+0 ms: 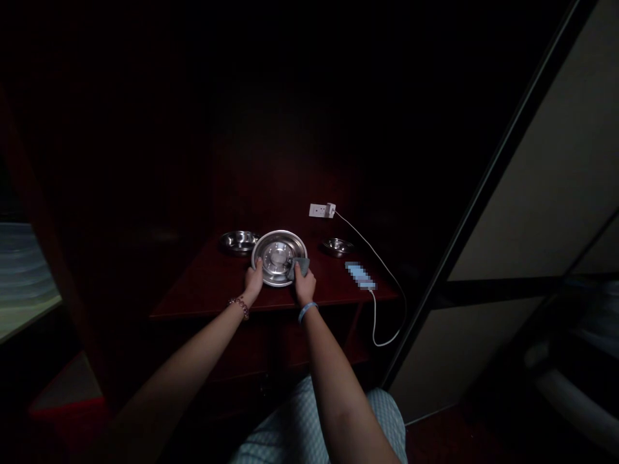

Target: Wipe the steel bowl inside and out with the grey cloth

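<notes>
A shiny round steel bowl (278, 257) is tilted up toward me above the dark red shelf (207, 283). My left hand (253, 280) grips its lower left rim, thumb on the inner side. At the lower right rim, my right hand (304, 284) pinches a grey-green cloth (300, 265) against the bowl; its other fingers are hidden behind. One more steel bowl (240, 241) sits on the shelf behind and left. A smaller steel bowl (337, 246) rests to the right.
A phone (360, 275), its screen blurred out, lies on the shelf's right side. Its white cable (382, 258) loops past the shelf edge up to a charger (330, 210) in the wall socket (317, 211). A pale sliding panel (532, 212) stands at right.
</notes>
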The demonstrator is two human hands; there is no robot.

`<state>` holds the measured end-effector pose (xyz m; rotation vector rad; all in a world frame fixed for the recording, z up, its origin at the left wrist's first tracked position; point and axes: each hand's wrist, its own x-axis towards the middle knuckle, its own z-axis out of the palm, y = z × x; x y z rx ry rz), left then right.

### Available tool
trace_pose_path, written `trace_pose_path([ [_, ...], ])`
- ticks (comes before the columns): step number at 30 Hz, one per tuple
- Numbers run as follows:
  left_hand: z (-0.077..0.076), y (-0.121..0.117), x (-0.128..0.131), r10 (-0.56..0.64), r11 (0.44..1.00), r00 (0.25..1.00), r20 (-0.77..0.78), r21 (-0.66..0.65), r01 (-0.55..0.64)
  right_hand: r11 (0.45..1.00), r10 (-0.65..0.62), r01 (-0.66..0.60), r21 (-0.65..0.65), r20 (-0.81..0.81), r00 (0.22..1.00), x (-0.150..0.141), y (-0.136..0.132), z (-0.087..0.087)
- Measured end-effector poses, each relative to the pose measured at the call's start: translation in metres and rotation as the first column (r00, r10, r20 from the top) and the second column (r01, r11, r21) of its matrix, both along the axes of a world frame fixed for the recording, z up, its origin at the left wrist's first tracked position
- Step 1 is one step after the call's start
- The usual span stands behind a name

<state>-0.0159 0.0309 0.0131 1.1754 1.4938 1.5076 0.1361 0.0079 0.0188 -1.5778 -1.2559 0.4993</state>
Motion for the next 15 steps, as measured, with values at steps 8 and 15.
trace_pose_path([
  [8, 0.005, -0.012, -0.001, 0.098, 0.994, 0.994, -0.057, -0.045, -0.101, 0.992, 0.117, -0.117, -0.039, -0.01, 0.993, 0.015, -0.004, -0.001],
  [15, 0.002, -0.01, -0.003, 0.062, 0.998, 0.998, -0.017, -0.027, -0.063, 0.973, 0.226, -0.227, -0.048, -0.018, 0.974, 0.023, -0.004, -0.003],
])
